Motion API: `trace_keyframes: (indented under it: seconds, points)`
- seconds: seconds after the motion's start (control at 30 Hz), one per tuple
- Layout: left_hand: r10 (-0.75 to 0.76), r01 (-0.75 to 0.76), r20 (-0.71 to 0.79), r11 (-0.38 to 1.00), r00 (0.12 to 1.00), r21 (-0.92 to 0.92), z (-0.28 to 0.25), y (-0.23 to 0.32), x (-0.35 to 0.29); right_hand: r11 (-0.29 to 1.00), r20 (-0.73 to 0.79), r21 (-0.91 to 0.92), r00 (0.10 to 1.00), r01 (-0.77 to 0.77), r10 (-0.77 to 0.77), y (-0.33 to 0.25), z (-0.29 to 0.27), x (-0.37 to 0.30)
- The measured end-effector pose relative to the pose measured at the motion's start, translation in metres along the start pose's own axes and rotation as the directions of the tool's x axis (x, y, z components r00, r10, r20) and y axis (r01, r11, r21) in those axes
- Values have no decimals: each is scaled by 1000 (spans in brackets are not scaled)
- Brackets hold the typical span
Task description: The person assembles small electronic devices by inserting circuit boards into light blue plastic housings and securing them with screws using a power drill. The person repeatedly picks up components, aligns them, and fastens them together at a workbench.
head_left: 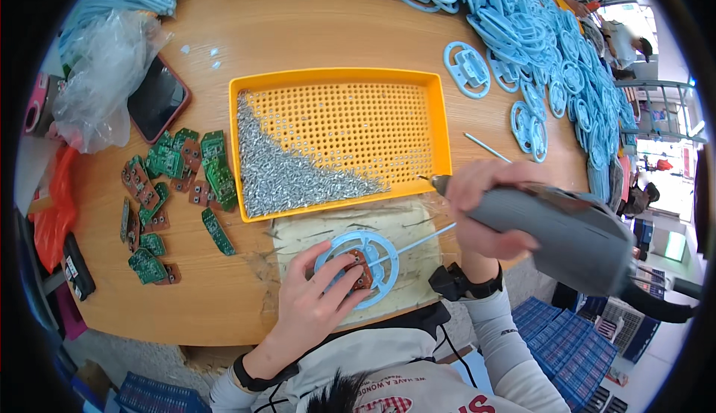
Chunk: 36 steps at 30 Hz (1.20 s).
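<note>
My left hand [317,294] rests over a light blue plastic ring with a straight stem [391,264]. Its fingers press a small brown circuit board [362,267] down into the ring's middle. The ring lies on a worn, pale work mat [298,232]. In my right hand [485,208] is a grey electric screwdriver [559,234], held nearly level. Its bit points left, over the lower right corner of a yellow perforated tray [335,77]. Small silver screws [287,178] are heaped in the tray's left and lower part. Whether a screw sits on the bit is too small to tell.
Green and brown circuit boards [165,156] lie left of the tray. Beyond them are a dark phone [159,100] and a clear plastic bag [104,77]. Light blue plastic parts [514,29] pile up at the far right. A loose blue stick [486,147] lies right of the tray.
</note>
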<state>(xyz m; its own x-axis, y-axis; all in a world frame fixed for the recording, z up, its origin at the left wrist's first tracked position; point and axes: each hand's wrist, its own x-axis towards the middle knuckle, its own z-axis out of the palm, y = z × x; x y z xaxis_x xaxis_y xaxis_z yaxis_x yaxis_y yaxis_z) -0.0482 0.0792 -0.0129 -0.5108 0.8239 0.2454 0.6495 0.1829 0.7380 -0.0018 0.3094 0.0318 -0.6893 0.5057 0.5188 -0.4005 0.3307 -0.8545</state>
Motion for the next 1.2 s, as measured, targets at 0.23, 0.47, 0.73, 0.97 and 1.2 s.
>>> trace_keyframes:
  seconds: [0.23, 0.47, 0.73, 0.97, 1.2]
  points:
    - [-18, 17, -40, 999, 999, -28, 6, -5, -9, 958, 243, 286, 969, -35, -37, -61, 21, -11]
    - [-13, 11, -46, 999, 999, -36, 3, -2, -5, 947, 277, 317, 960, -52, -39, -54, 41, -49]
    - [-22, 20, -45, 999, 999, -44, 2, -4, -7, 963, 356, 269, 930, -5, -95, -46, 45, -51]
    - [-27, 25, -45, 999, 999, -46, 4, -3, -7, 972, 459, 208, 866, 114, -199, -45, 49, -50]
    - [-30, 30, -55, 1000, 998, -2, 7, -3, -9, 966, 460, 235, 863, 110, -211, -39, 48, -52]
